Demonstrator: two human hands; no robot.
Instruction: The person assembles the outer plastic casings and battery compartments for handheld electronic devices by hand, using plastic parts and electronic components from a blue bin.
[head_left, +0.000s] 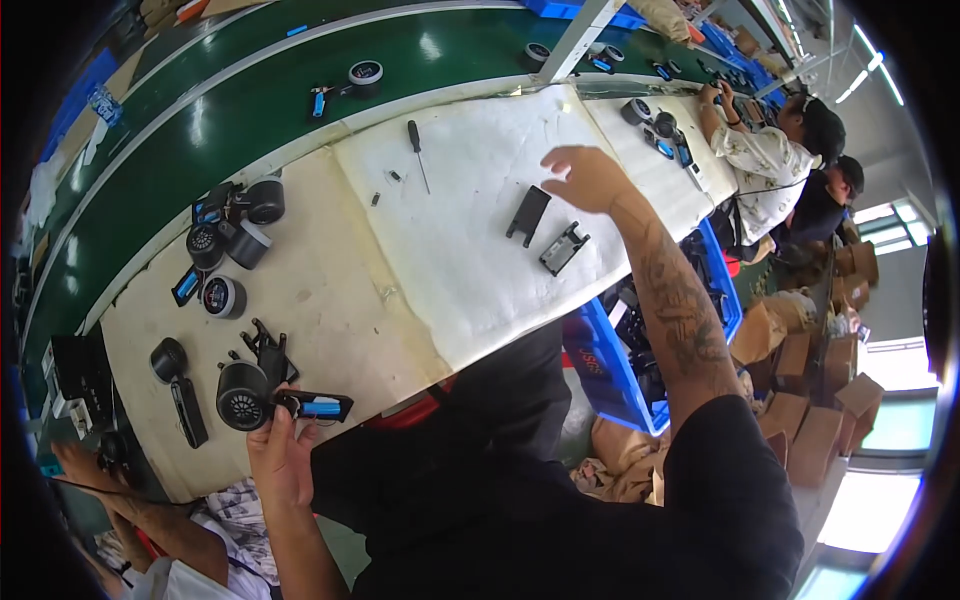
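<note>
My left hand [284,455] is at the near left edge of the table. Its thumb and fingers grip a black handheld device with a round grilled head [243,396], whose opened handle bares a blue cylindrical cell [322,408]. Over the right part of the white table cover, my right hand [588,180] is raised and holds nothing, thumb and fingers apart. Just below it lie a black plastic casing piece [529,215] and a second casing piece, hollow side up [565,249]. A screwdriver [416,142] with a dark handle rests farther left.
More black devices [228,225] cluster on the table's left. A green conveyor belt [440,50] runs along the far side, carrying similar parts. A blue crate [600,350] of black parts stands beneath my right arm. Co-workers [770,150] sit at far right; another person's hand [85,468] shows at lower left.
</note>
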